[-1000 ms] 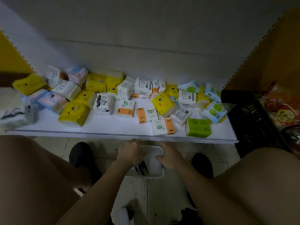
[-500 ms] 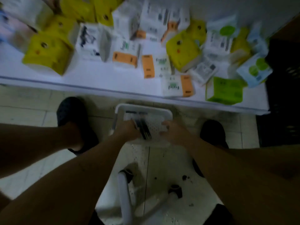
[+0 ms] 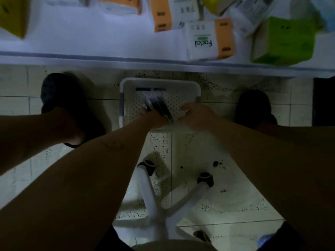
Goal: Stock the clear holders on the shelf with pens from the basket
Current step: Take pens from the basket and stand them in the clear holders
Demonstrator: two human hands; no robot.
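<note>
Head view, looking steeply down; dim light, some blur.

White basket [image 3: 160, 83] sits on the tiled floor [image 3: 14, 84] at centre frame, just below the front edge of the white shelf [image 3: 81, 38] that spans the top. Its base is perforated.

Pens [image 3: 158, 106]: a bundle of dark pens inside the basket, left of its middle. Long axis is diagonal, lower right to upper left. The lower ends are in the left hand [image 3: 154, 117] and the paler ends point to the upper left, slightly fanned. Two more dark pens [image 3: 150, 89] lie flat along the basket's far wall, long axis left to right.

Left hand is closed around the bundle. Right hand [image 3: 196, 115] is over the basket's right half, just beside the bundle, with fingers curled. Something pale shows at its fingertips, but blur hides whether it holds anything. The hands are close but not touching.

On the shelf: a white and orange pack marked "Facial" [image 3: 203, 42] and a green pack [image 3: 284, 40], upper right. A dark shoe [image 3: 59, 91] sits left of the basket and another shoe [image 3: 253, 105] right of it. White stool legs [image 3: 150, 196] are at lower centre.
</note>
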